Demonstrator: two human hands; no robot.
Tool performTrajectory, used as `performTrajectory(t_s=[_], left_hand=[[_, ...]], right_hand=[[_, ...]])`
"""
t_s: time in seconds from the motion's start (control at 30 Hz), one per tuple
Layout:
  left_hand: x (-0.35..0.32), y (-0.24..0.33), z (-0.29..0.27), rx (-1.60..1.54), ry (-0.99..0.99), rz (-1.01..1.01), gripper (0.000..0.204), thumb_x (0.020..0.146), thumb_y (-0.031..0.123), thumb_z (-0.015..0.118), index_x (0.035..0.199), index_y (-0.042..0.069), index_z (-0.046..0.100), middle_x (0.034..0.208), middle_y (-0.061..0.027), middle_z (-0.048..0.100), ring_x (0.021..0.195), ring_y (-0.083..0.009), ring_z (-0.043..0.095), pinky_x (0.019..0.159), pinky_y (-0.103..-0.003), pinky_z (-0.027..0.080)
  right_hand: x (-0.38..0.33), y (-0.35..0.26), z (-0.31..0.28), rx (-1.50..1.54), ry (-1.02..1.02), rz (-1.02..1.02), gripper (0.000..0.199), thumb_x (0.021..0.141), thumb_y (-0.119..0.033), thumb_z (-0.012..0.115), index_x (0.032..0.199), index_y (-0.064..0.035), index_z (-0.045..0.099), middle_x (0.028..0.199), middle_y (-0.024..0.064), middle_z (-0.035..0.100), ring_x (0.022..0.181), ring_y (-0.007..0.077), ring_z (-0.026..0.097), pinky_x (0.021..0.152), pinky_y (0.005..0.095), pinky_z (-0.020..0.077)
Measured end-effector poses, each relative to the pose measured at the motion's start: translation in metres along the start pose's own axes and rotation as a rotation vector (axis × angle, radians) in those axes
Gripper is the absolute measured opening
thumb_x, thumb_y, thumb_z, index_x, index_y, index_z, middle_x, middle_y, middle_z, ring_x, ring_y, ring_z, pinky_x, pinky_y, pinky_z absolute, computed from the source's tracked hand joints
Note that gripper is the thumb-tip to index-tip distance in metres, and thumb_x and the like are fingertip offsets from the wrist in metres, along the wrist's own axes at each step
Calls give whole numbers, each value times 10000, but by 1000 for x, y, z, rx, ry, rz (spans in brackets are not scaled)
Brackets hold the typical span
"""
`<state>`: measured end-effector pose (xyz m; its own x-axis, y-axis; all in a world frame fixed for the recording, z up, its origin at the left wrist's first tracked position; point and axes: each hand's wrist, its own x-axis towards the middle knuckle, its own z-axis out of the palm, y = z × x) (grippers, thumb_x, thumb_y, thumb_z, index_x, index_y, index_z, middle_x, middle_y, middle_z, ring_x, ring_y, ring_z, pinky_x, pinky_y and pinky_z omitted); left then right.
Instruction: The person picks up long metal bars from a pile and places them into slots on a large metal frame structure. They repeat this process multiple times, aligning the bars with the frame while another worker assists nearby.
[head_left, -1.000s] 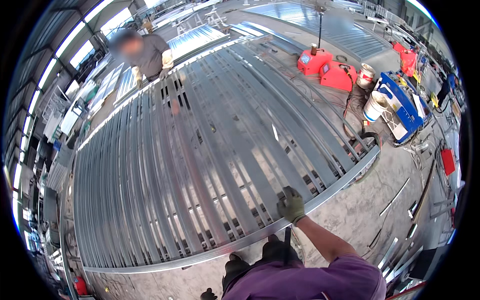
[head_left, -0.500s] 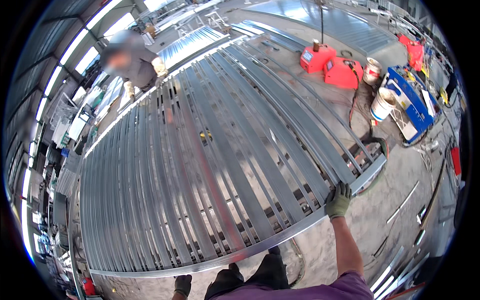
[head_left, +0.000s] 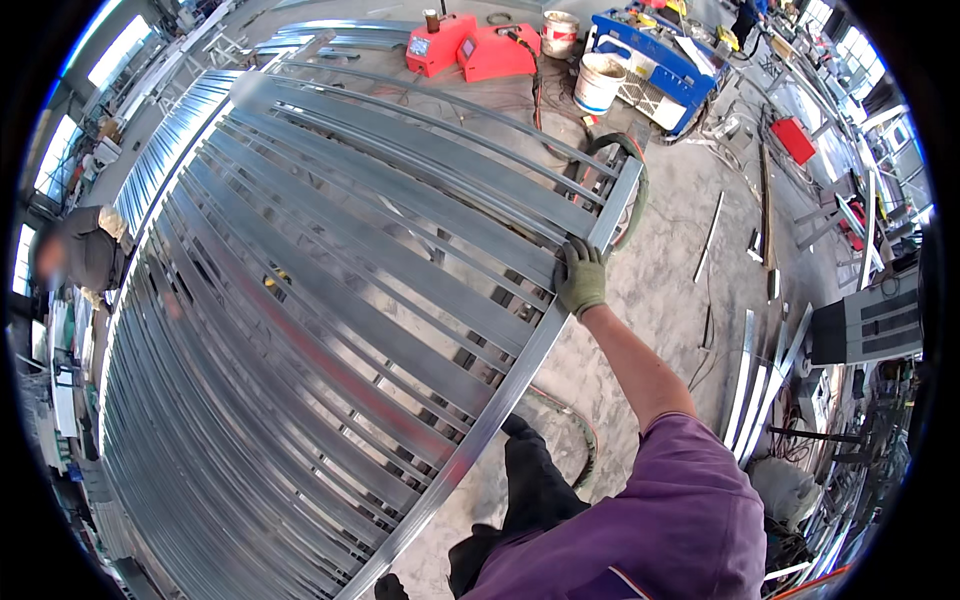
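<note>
1. Steel frame (head_left: pixel 330 330) — a large flat panel of many long, galvanised, silvery slats running side by side with narrow gaps between them, lying level above a concrete floor and filling most of the view.
2. Edge rail (head_left: pixel 520 370) — a shiny channel closing the slat ends along the near side, running diagonally from lower middle to upper right; a gloved hand grips it near its upper end.

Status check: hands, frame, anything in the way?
Right hand, gloved, grips the end rail of the steel stud frame. Left hand out of view. Hose loop on the floor just beyond that rail; another person at the far side.
</note>
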<state>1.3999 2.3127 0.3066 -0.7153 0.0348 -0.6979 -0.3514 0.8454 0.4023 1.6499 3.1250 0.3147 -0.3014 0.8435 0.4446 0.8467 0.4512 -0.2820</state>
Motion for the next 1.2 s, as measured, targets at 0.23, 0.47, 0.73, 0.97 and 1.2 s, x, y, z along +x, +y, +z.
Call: performTrajectory(t_s=[0.23, 0.47, 0.73, 0.97, 1.2], left_hand=[[-36, -161, 10, -536, 172, -90, 202, 926, 156, 603, 968, -19, 693, 841, -44, 683, 793, -145, 592, 727, -343, 509], [-104, -370, -21, -420, 235, -105, 366, 919, 345, 656, 1048, 18, 758, 923, -109, 754, 822, -213, 661, 776, -370, 533], [-273, -600, 16, -1365, 709, -1034, 216, 946, 402, 611, 1039, 215, 662, 685, -70, 564, 555, -280, 549, 484, -434, 371], [-352, -561, 66, -1121, 275, -764, 415, 982, 518, 567, 1124, 133, 629, 868, -59, 641, 680, -205, 585, 561, -381, 449], [-346, -475, 115, -1454, 107, -1015, 457, 977, 518, 595, 1134, 94, 660, 993, -87, 692, 810, -272, 653, 653, -470, 491]], right_hand=[[-141, -214, -26, 332, -153, -240, 464, 851, -162, 646, 1289, -18, 596, 1330, 235, 584, 1268, 434, 511, 1120, 522, 384], [-377, -381, -137, 535, -315, -519, 407, 878, -158, 661, 1257, -15, 626, 1283, 229, 625, 1248, 449, 532, 1062, 547, 429], [-510, -557, -141, 743, -561, -919, 419, 832, -188, 708, 1218, -34, 654, 1237, 216, 647, 1167, 410, 597, 1050, 515, 449], [-589, -670, -147, 895, -716, -1204, 350, 880, -152, 669, 1193, 2, 640, 1194, 229, 660, 1129, 434, 607, 1013, 515, 474], [-647, -773, -164, 951, -799, -1284, 320, 888, -155, 679, 1169, -2, 668, 1193, 210, 670, 1136, 394, 617, 1014, 485, 482]])
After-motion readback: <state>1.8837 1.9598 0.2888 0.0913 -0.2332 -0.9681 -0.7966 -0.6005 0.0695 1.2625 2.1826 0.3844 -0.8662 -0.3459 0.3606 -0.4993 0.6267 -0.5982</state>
